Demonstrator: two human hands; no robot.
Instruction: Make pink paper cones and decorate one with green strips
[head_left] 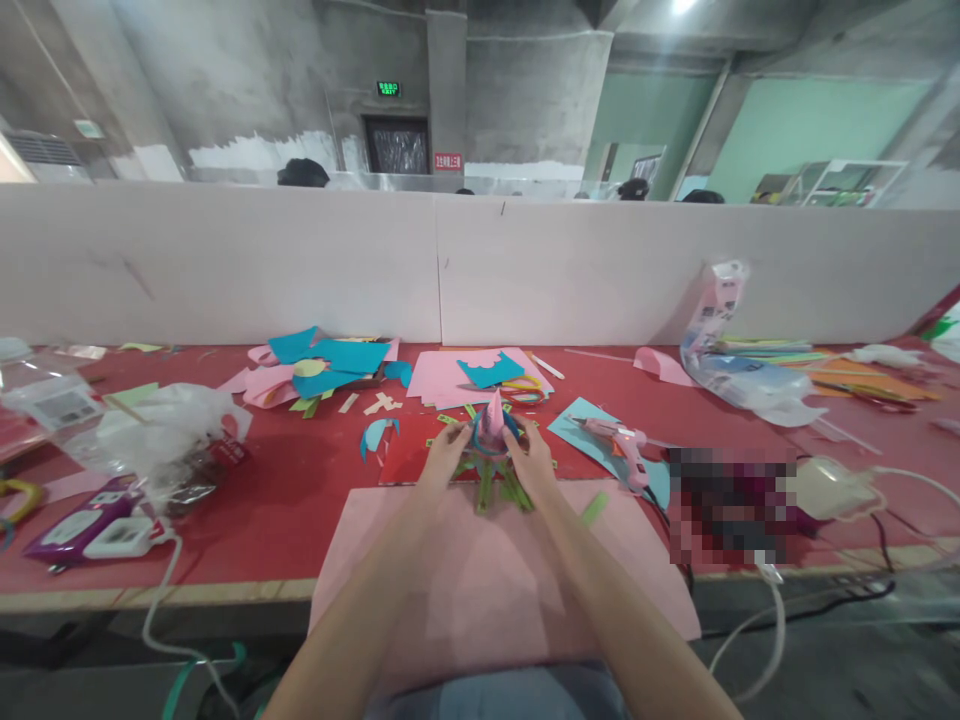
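A paper craft stands in front of me, with a pink cone (492, 420) rising inside a blue paper ring (480, 441). Green strips (486, 487) spread out from beneath it toward me. My left hand (448, 450) is closed on the ring's left side, and my right hand (531, 455) grips its right side. Under the craft lies a red sheet (401, 455), partly over a large pink sheet (495, 580). Just behind are yellow-handled scissors (529, 386) by a cut blue paper piece (491, 371).
A pink glue gun (626, 447) rests on light blue paper to the right. Coloured scraps (330, 365) lie back left. A plastic bag (169, 440) and purple device (82, 530) sit at left. A white partition (300, 265) closes the table's back; cables hang over its front edge.
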